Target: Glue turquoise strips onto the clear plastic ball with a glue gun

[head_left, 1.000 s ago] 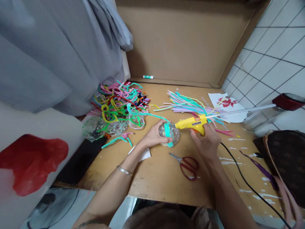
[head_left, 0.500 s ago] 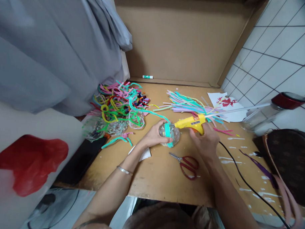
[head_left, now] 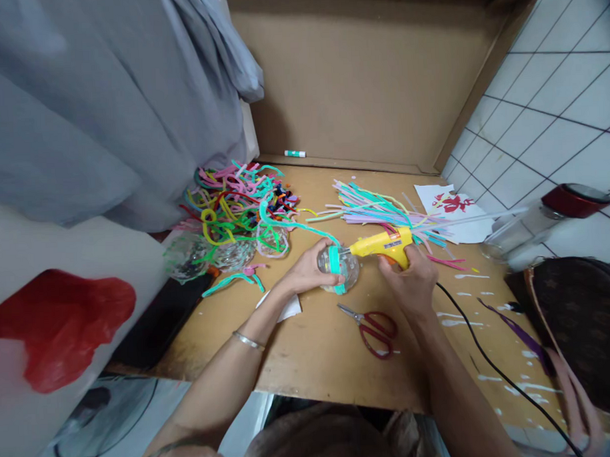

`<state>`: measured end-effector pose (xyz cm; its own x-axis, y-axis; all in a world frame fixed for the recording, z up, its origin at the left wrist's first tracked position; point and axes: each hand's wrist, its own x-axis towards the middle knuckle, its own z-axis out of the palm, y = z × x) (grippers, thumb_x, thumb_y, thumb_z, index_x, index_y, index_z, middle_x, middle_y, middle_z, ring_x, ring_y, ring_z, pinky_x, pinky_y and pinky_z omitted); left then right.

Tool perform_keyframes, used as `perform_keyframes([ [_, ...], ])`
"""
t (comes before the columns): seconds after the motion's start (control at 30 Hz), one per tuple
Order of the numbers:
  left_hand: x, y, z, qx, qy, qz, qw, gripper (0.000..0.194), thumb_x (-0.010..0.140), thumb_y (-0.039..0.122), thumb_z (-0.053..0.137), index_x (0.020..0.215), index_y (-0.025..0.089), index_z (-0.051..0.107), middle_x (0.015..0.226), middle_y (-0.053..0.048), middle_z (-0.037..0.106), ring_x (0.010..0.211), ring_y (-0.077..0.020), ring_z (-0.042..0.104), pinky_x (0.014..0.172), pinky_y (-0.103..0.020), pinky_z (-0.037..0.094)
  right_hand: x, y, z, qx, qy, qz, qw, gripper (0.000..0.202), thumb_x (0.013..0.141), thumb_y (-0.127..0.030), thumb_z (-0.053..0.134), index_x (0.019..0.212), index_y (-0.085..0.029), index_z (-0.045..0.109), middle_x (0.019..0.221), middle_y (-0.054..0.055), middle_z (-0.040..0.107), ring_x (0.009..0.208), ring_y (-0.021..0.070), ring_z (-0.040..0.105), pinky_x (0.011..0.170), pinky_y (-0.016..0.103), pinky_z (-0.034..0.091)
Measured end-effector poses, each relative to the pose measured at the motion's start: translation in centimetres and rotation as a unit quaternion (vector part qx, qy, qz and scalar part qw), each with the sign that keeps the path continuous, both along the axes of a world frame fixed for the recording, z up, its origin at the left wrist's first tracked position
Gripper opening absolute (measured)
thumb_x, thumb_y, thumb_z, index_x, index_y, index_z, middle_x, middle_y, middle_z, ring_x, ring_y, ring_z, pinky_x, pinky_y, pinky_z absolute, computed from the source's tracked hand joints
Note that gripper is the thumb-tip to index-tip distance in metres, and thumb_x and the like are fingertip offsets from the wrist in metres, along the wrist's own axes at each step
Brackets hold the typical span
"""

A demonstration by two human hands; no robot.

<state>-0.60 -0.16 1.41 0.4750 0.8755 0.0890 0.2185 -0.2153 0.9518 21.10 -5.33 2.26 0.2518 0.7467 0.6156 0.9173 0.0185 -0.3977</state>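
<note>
Gripped in my left hand (head_left: 314,267) is a clear, rounded plastic piece (head_left: 351,273), perhaps a bottle bottom. A turquoise pipe cleaner (head_left: 335,259) runs across it, and its loose end trails back to the left. My right hand (head_left: 411,278) is closed round the handle of a yellow hot glue gun (head_left: 383,244). The gun's nozzle meets the turquoise strip or sits just beside it; I cannot tell which. Below both hands, red-handled scissors (head_left: 373,327) lie on the table with their blades toward the left.
Tangled pipe cleaners (head_left: 234,204) are heaped at the left, near more clear plastic pieces (head_left: 186,256). Straight pipe cleaners (head_left: 369,206) lie behind the gun. A glass bottle (head_left: 525,231) and a brown bag (head_left: 563,326) stand at the right. The gun's black cord (head_left: 482,355) crosses the table.
Almost nothing differs. Both hands, the plastic piece and the glue gun hold nearly the same positions, with only a very slight shift of the view.
</note>
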Motion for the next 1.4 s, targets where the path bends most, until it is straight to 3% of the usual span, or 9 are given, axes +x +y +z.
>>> perform_keyframes([
  [0.27, 0.1, -0.2, 0.2, -0.002, -0.011, -0.001, 1.000, 0.073, 0.055, 0.035, 0.079, 0.120, 0.015, 0.054, 0.117, -0.006, 0.062, 0.102, -0.0243, 0.061, 0.092, -0.034, 0.050, -0.1, 0.3, -0.3, -0.020, -0.006, -0.021, 1.000, 0.020, 0.078, -0.040, 0.052, 0.080, -0.021, 0.055, 0.074, 0.005, 0.059, 0.068, 0.0192, 0.053, 0.065, 0.029, 0.040],
  [0.6, -0.1, 0.4, -0.8, 0.012, -0.014, -0.020, 1.000, 0.070, 0.058, 0.031, 0.080, 0.121, 0.016, 0.053, 0.119, -0.007, 0.061, 0.103, -0.0230, 0.060, 0.091, -0.033, 0.049, 0.4, 0.4, -0.3, -0.018, -0.002, -0.003, 1.000, 0.020, 0.077, -0.042, 0.053, 0.075, -0.022, 0.052, 0.072, 0.003, 0.058, 0.065, 0.0173, 0.052, 0.064, 0.028, 0.040],
  [0.9, -0.1, 0.3, -0.4, 0.013, -0.009, -0.021, 1.000, 0.070, 0.058, 0.031, 0.079, 0.120, 0.015, 0.053, 0.120, -0.007, 0.060, 0.110, -0.0255, 0.057, 0.097, -0.036, 0.046, 0.8, 0.8, -1.0, 0.082, -0.024, 0.051, 0.995, 0.017, 0.077, -0.036, 0.057, 0.070, -0.023, 0.050, 0.064, 0.000, 0.054, 0.056, 0.0152, 0.044, 0.056, 0.027, 0.035],
  [1.4, -0.1, 0.1, -0.1, 0.017, 0.014, -0.018, 1.000, 0.070, 0.057, 0.031, 0.078, 0.121, 0.015, 0.053, 0.119, -0.006, 0.061, 0.104, -0.0233, 0.059, 0.093, -0.034, 0.047, 0.8, 0.8, -1.0, 0.111, -0.032, 0.059, 0.992, 0.017, 0.078, -0.034, 0.058, 0.070, -0.023, 0.047, 0.063, -0.001, 0.053, 0.055, 0.0144, 0.042, 0.053, 0.027, 0.033],
])
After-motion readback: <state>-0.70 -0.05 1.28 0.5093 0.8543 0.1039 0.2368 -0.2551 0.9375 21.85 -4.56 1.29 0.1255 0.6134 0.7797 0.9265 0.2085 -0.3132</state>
